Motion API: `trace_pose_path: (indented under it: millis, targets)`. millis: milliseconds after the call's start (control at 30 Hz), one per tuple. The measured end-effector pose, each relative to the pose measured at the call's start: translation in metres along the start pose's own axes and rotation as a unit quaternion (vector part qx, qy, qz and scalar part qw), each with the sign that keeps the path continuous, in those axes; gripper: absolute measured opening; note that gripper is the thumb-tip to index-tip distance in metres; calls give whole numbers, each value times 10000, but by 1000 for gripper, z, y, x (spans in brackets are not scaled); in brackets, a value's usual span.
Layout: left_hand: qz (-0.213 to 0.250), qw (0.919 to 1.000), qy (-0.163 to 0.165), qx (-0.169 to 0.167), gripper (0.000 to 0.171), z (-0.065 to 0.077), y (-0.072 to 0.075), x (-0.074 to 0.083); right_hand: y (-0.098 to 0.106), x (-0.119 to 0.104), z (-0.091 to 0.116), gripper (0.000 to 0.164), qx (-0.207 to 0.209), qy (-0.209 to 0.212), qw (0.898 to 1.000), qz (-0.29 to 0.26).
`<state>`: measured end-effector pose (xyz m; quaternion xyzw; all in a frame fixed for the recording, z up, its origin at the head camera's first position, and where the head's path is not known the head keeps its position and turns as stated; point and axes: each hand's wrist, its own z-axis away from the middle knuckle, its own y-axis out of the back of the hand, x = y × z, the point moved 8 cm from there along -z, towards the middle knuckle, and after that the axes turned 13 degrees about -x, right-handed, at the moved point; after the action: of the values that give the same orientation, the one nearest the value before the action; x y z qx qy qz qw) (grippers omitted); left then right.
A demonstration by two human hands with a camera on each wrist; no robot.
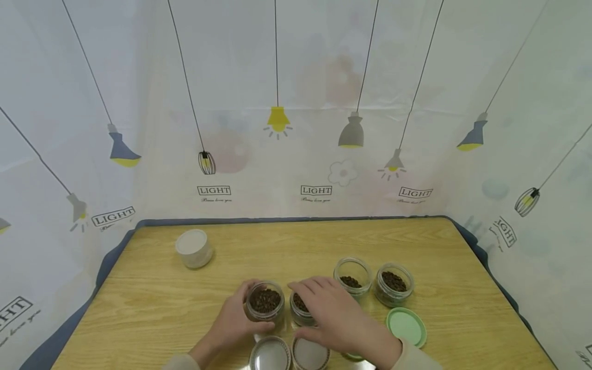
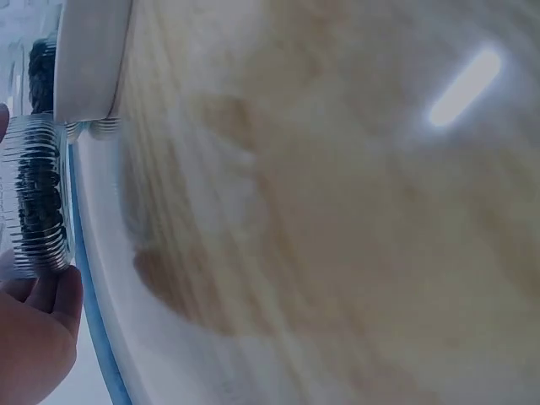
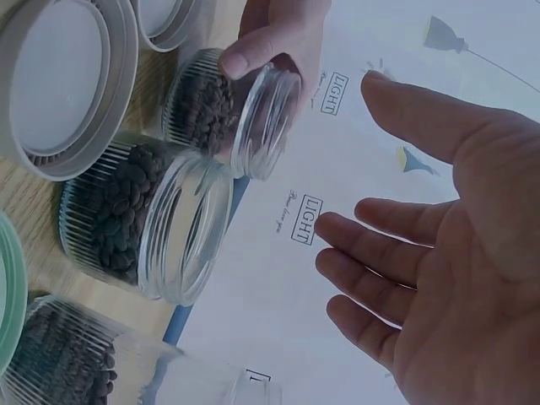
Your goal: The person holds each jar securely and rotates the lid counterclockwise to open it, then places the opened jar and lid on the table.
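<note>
A clear ribbed glass jar of dark brown beans stands uncovered near the table's front, and my left hand grips it, thumb on the near side and fingers around the far side. The left wrist view shows my fingertips against its ribbed wall. Just to the right is a second uncovered bean jar. My right hand is over this one in the head view and hides part of it. From the right wrist view, that hand's fingers are spread apart, holding nothing, beyond the jar's mouth.
Two pale lids lie in front of the jars. Two more bean jars stand at the right, with a green lid before them; another green lid is mostly hidden under my right arm. A white-lidded container stands back left.
</note>
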<state>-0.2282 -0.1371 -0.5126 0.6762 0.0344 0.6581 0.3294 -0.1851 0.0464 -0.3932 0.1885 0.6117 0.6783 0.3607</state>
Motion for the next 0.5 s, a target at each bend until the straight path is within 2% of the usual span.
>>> trace_pose_path:
  millis: [200, 500]
  targets:
    - [-91, 9999, -22, -128, 98, 3, -5, 1, 0, 4, 3, 77, 92, 44, 9999, -28]
    - [-201, 9994, -122, -269, 90, 3, -8, 0, -2, 7, 3, 78, 15, 20, 9999, -118]
